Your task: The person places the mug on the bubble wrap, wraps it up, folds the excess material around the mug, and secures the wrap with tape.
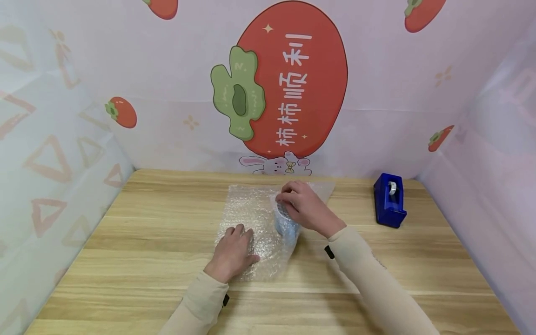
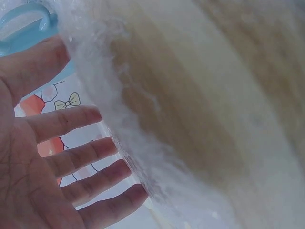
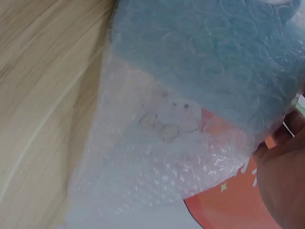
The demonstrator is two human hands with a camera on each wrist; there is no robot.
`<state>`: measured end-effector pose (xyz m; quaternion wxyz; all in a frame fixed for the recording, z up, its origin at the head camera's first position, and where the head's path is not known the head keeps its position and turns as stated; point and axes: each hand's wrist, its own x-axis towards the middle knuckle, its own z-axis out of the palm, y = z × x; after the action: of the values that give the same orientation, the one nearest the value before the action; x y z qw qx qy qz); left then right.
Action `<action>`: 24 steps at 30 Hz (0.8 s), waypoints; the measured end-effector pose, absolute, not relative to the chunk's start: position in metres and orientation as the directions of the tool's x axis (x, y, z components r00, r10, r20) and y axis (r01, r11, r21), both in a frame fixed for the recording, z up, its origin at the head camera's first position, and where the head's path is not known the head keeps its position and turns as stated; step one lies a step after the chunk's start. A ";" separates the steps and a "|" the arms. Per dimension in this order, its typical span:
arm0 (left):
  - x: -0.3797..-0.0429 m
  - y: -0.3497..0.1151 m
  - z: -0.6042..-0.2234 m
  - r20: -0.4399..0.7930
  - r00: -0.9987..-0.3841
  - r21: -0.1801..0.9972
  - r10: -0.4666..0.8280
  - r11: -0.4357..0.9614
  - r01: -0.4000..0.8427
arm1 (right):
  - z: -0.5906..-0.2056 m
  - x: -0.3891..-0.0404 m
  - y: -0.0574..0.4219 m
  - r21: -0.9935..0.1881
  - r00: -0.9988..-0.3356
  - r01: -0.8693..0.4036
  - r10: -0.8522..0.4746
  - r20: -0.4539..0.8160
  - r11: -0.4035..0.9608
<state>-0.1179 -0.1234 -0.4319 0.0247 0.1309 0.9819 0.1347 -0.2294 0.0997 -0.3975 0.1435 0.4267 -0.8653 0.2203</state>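
Note:
A light blue mug (image 1: 286, 228) stands on a sheet of bubble wrap (image 1: 247, 209), with part of the sheet drawn up around its right side. In the left wrist view, the mug's handle (image 2: 45, 16) shows uncovered at the upper left. My right hand (image 1: 304, 207) is at the mug's rim, fingers bent, pinching the raised wrap there. Through the bubbles, the right wrist view shows the blue mug wall (image 3: 200, 52). My left hand (image 1: 232, 253) lies on the near left part of the sheet, its fingers (image 2: 95, 152) straight and spread against the wrap.
At the back right of the wooden table (image 1: 159, 223) stands a blue tape dispenser (image 1: 389, 204) with a small roll of clear tape. A printed cloth (image 1: 184, 70) with red fruit forms the back wall, and similar cloth closes in both sides.

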 end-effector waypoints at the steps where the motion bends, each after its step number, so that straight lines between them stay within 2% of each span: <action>1: -0.118 -0.123 -0.432 -0.011 -0.964 0.270 0.265 0.929 0.252 | -0.398 -0.229 0.102 -0.256 -0.584 -0.810 -0.685 0.435 0.528; 11: -0.117 -0.121 -0.429 -0.013 -0.964 0.272 0.266 0.929 0.252 | -0.393 -0.221 0.120 -0.228 -0.575 -0.817 -0.770 0.276 0.529; 18: -0.116 -0.122 -0.428 -0.021 -0.964 0.268 0.266 0.930 0.251 | -0.390 -0.219 0.124 -0.220 -0.556 -0.828 -0.803 0.214 0.515; 24: -0.119 -0.123 -0.427 -0.064 -0.960 0.272 0.272 0.930 0.246 | -0.384 -0.218 0.122 -0.220 -0.583 -0.804 -0.805 0.110 0.553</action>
<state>-0.1189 -0.1235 -0.4269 0.0504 0.1320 0.9811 0.1320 -0.2183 0.1221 -0.3844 -0.0019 0.4565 -0.8811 0.1236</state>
